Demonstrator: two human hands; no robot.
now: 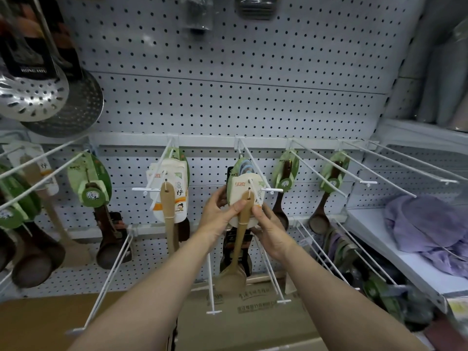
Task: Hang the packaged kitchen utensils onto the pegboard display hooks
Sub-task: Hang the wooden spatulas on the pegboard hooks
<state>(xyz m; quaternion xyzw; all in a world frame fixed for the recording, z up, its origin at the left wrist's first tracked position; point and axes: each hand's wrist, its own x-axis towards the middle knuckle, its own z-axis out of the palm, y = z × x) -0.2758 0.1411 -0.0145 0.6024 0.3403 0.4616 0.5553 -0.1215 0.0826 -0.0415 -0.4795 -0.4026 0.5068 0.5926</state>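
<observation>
Two hands [219, 211], two skimmers [33, 97]

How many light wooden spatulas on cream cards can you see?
2: one spatula hangs on the hook left of centre; the other spatula is held by the left hand and right hand. More may hide behind.

my feed is evenly lit in cool, soft light with faint shadows, though the metal strainer [30, 97] glares. wide-angle bending curves the pegboard [228, 72], and the edges smear, especially lower right.

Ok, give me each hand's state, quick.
Left hand: pinching the packaged wooden spatula.
Right hand: holding the same package's lower edge.
</observation>
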